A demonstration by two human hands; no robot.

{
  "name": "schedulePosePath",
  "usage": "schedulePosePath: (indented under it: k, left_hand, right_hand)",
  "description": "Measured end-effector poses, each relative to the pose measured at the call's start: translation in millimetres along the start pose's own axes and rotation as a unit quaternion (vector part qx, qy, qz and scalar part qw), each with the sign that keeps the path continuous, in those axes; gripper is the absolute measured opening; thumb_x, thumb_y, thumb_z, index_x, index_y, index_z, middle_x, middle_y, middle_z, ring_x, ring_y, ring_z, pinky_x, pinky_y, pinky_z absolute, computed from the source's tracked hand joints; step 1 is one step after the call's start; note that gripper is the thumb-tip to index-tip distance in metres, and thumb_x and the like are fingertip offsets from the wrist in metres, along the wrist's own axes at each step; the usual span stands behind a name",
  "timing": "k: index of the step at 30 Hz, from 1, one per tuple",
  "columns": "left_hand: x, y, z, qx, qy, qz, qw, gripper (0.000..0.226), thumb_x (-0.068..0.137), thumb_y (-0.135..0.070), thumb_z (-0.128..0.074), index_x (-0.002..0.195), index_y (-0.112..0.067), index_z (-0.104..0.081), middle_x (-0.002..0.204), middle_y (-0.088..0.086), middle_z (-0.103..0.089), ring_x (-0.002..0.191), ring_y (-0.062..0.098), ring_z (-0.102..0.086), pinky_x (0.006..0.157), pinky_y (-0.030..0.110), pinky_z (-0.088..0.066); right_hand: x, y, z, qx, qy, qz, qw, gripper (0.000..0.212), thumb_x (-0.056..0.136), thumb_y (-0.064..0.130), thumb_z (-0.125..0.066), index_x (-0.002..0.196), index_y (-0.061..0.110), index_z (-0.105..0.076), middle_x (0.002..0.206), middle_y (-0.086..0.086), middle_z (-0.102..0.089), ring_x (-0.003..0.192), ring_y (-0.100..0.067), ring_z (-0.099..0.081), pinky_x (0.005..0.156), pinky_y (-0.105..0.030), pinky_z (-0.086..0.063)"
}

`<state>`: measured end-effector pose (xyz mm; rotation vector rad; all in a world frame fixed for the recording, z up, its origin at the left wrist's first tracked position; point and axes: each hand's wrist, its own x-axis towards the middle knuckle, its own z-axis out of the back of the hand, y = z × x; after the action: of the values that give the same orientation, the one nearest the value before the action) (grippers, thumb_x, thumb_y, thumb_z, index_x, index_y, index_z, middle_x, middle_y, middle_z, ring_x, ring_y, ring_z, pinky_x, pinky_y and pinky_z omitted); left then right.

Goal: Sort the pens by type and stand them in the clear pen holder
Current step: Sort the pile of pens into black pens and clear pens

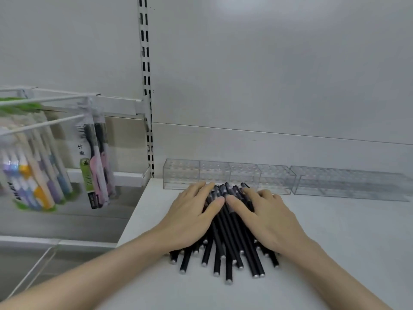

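Note:
A heap of several black pens [225, 247] with silver end caps lies fanned out on the white shelf [335, 253], tips pointing away from me. My left hand [192, 218] rests flat on the left side of the heap, fingers straight. My right hand [266, 218] lies flat on the right side in the same way, and the two thumbs nearly meet over the middle. Just behind the pens stands a row of clear pen holders [228, 175] with round holes in their tops; no pens stand in them.
A longer clear holder [348, 183] continues the row to the right along the back wall. Left of the shelf edge, packaged toothbrushes [96, 162] hang from white hooks. A slotted upright rail [146, 86] runs up the wall.

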<state>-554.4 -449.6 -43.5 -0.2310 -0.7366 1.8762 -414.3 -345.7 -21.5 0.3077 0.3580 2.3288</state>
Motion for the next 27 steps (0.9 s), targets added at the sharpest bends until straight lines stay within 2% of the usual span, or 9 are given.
schedulePosePath:
  k: [4,8,12,15,17,19,21,23,27]
  left_hand:
    - [-5,-1,3,0.053,0.035,-0.012,0.998,0.059,0.095,-0.057,-0.026,0.149,-0.036,-0.017,0.158,-0.015,-0.008,0.145,0.005,0.002,0.119,0.036,-0.001]
    - [1,-2,2,0.07,0.05,-0.014,0.996,0.06,0.094,-0.059,-0.025,0.149,-0.037,-0.015,0.158,-0.014,-0.007,0.145,0.006,0.003,0.119,0.039,-0.001]
    - [0,-1,4,0.062,0.05,-0.022,0.997,0.055,0.096,-0.054,-0.028,0.148,-0.035,-0.02,0.158,-0.014,-0.01,0.145,0.006,0.001,0.118,0.036,-0.001]
    - [0,-3,8,0.042,0.026,-0.034,0.998,0.053,0.097,-0.051,-0.032,0.146,-0.032,-0.028,0.156,-0.013,-0.018,0.144,0.005,-0.008,0.118,0.036,-0.005]
    - [3,-3,11,0.028,-0.004,-0.054,0.998,0.045,0.097,-0.046,-0.038,0.138,-0.028,-0.043,0.147,-0.011,-0.035,0.139,0.009,-0.024,0.114,0.032,-0.016]
    - [8,-3,16,0.022,-0.036,-0.08,0.996,0.032,0.096,-0.04,-0.045,0.121,-0.024,-0.057,0.127,-0.011,-0.051,0.125,0.008,-0.04,0.105,0.027,-0.027]
    - [16,-9,20,0.024,-0.06,-0.096,0.993,0.021,0.095,-0.034,-0.05,0.107,-0.022,-0.063,0.11,-0.012,-0.058,0.111,0.006,-0.049,0.095,0.023,-0.033]
    - [26,-24,26,0.025,-0.08,-0.11,0.99,0.016,0.094,-0.026,-0.052,0.098,-0.019,-0.066,0.097,-0.01,-0.064,0.098,0.008,-0.058,0.088,0.024,-0.041]
    - [45,-73,37,0.058,-0.115,-0.141,0.982,0.016,0.094,-0.027,-0.051,0.092,-0.02,-0.065,0.079,-0.009,-0.066,0.079,0.013,-0.062,0.078,0.033,-0.049]
  right_hand:
    - [2,-5,4,0.029,-0.001,-0.013,0.999,0.065,0.083,0.074,-0.025,0.119,0.028,-0.053,0.114,-0.001,-0.049,0.117,-0.024,-0.044,0.096,-0.036,-0.037]
    - [9,-8,-2,0.044,0.022,-0.004,0.999,0.061,0.088,0.069,-0.027,0.134,0.032,-0.044,0.142,0.0,-0.036,0.134,-0.023,-0.025,0.109,-0.04,-0.022]
    - [10,-12,-3,0.063,0.026,0.006,0.998,0.052,0.091,0.061,-0.028,0.128,0.03,-0.047,0.131,-0.001,-0.046,0.127,-0.025,-0.032,0.106,-0.04,-0.027]
    - [12,-11,0,0.084,-0.005,0.011,0.996,0.049,0.093,0.057,-0.035,0.129,0.028,-0.051,0.134,0.001,-0.044,0.128,-0.024,-0.033,0.108,-0.039,-0.027]
    - [14,-14,3,0.089,-0.043,0.029,0.995,0.046,0.093,0.051,-0.044,0.126,0.022,-0.054,0.133,0.002,-0.046,0.127,-0.022,-0.036,0.105,-0.036,-0.03]
    - [18,-19,9,0.097,-0.082,0.054,0.991,0.039,0.092,0.044,-0.051,0.118,0.017,-0.059,0.126,0.002,-0.055,0.118,-0.019,-0.047,0.097,-0.033,-0.037]
    - [22,-22,19,0.114,-0.103,0.068,0.986,0.03,0.092,0.038,-0.054,0.108,0.015,-0.064,0.114,0.001,-0.064,0.102,-0.016,-0.058,0.089,-0.033,-0.044]
    - [25,-24,34,0.117,-0.13,0.072,0.982,0.025,0.093,0.035,-0.053,0.1,0.014,-0.066,0.104,0.001,-0.069,0.091,-0.015,-0.062,0.084,-0.034,-0.048]
    - [28,-36,72,0.092,-0.202,0.083,0.972,0.021,0.092,0.034,-0.054,0.092,0.017,-0.066,0.088,0.002,-0.07,0.087,-0.019,-0.063,0.081,-0.037,-0.05]
